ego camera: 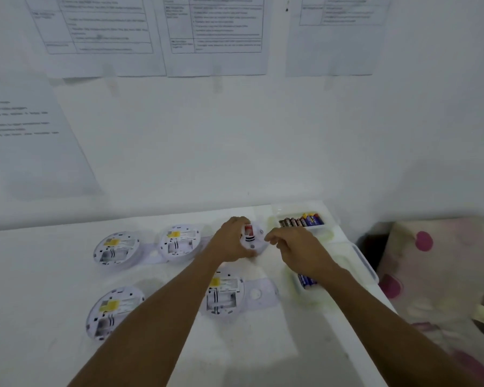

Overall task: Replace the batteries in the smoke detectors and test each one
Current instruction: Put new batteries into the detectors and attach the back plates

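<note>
Several white round smoke detectors lie back-side up on the white table (pixel 263 358): two at the back left (pixel 116 250) (pixel 180 241), one front left (pixel 112 314), one front middle (pixel 224 296). My left hand (pixel 229 241) grips a fifth detector (pixel 252 236) at the back, a red battery showing in its bay. My right hand (pixel 299 247) hovers just right of that detector with fingers curled; whether it holds anything is hidden. A clear tray (pixel 316 227) at the back right holds several batteries (pixel 301 220).
A second clear tray (pixel 366 263) with blue batteries (pixel 306 280) sits under my right wrist by the table's right edge. Printed sheets (pixel 215 34) hang on the white wall behind. A spotted cushion (pixel 430 275) lies to the right of the table.
</note>
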